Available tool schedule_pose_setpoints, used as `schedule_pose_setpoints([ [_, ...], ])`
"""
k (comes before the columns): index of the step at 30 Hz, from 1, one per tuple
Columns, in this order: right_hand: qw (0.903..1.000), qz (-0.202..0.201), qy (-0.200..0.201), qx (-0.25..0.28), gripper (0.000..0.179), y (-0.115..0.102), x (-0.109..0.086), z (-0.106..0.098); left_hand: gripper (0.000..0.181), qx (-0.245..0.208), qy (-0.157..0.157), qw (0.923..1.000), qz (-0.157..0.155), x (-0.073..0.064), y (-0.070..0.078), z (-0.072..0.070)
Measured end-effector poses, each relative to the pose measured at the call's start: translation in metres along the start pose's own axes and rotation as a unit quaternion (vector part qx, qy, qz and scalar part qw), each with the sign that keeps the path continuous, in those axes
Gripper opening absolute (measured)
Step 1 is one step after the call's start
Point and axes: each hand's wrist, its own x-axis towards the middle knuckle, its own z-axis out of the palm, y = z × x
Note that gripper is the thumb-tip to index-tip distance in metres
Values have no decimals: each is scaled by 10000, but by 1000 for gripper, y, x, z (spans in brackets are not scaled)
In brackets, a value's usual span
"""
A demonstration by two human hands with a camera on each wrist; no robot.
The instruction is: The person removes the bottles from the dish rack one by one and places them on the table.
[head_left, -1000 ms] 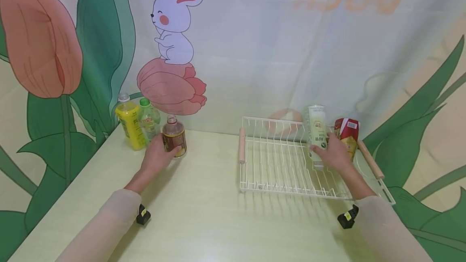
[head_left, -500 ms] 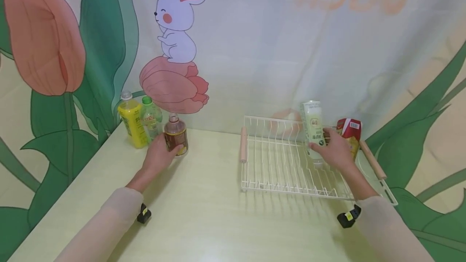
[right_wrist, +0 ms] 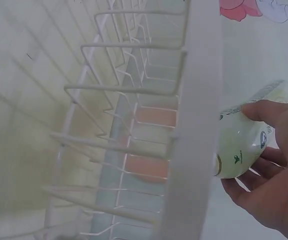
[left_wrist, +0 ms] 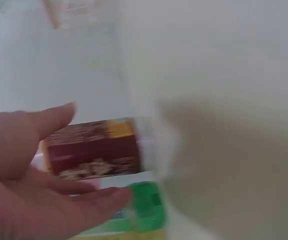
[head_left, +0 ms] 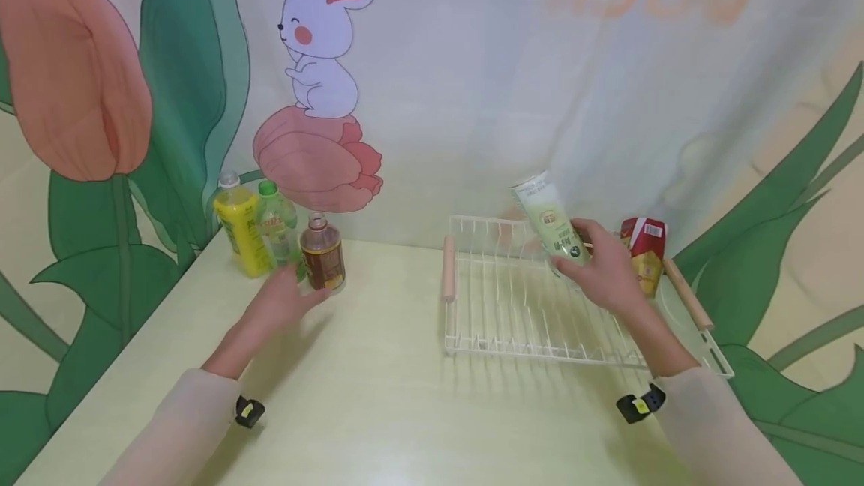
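My right hand [head_left: 607, 276] grips a pale green squeeze tube [head_left: 545, 212] near its lower end, above the white wire rack [head_left: 540, 355]. The tube leans to the left, its flat end up. In the right wrist view, thumb and fingers close on the tube [right_wrist: 240, 142] from opposite sides, beyond a rack rail. At the left, my left hand [head_left: 278, 306] has its thumb and fingers spread, just in front of a clear bottle with a brown label [head_left: 324, 259]. The left wrist view has its fingertips by a green cap [left_wrist: 148, 206]; nothing lies in the palm.
Left of the brown-label bottle stand a green-capped clear bottle [head_left: 275, 220] and a yellow bottle [head_left: 238, 223]. A red and gold packet [head_left: 644, 253] stands in the rack's right part. Wooden handles [head_left: 448, 268] flank the rack. A printed curtain [head_left: 459, 96] hangs behind the table.
My right hand has lifted the squeeze tube and tilted it to the left. My left hand has let go of the brown-label bottle and drawn back slightly, fingers spread.
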Motion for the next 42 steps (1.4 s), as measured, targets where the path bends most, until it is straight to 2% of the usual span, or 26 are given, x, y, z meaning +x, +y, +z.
schedule_pose_setpoints([
  [4, 9997, -201, 77, -125, 73, -8, -5, -2, 88, 270, -568, 9980, 79, -23, 22, -24],
  [8, 9992, -367, 90, -143, 72, -17, -8, -2, 77, 325, -705, 9955, 535, -39, 51, -30],
  [12, 9965, -804, 117, -204, 69, -30, -9, 4, 63, 338, -341, 9896, 1358, -53, 82, -28],
  [15, 9925, -1165, 77, -368, 65, -42, -12, 9, 59, 328, 80, 9798, 1969, -63, 105, -24],
  [18, 9880, -1460, -68, -508, 64, -56, -17, 12, 59, 466, 506, 9627, 2617, -69, 124, -20],
  [20, 9851, -1618, -210, -550, 64, -64, -20, 14, 61, 702, 850, 9448, 3087, -69, 135, -18],
  [22, 9814, -1807, -341, -550, 65, -70, -21, 17, 63, 931, 1192, 9227, 3547, -66, 144, -16],
  [24, 9775, -1982, -479, -541, 64, -75, -23, 20, 66, 1111, 1411, 9034, 3894, -60, 152, -12],
  [26, 9732, -2153, -576, -560, 63, -79, -24, 25, 68, 1192, 1472, 8920, 4105, -54, 158, -7],
  [28, 9699, -2286, -618, -574, 62, -82, -25, 30, 69, 1264, 1423, 8891, 4163, -46, 164, -1],
  [34, 9603, -2652, -595, -629, 59, -92, -30, 40, 69, 1565, 1220, 8881, 4146, -27, 170, 15],
  [39, 9527, -2918, -534, -658, 59, -99, -29, 41, 69, 1731, 1160, 8848, 4168, -19, 171, 21],
  [42, 9519, -2950, -580, -596, 58, -103, -29, 43, 67, 1703, 1085, 8879, 4134, -18, 171, 23],
])
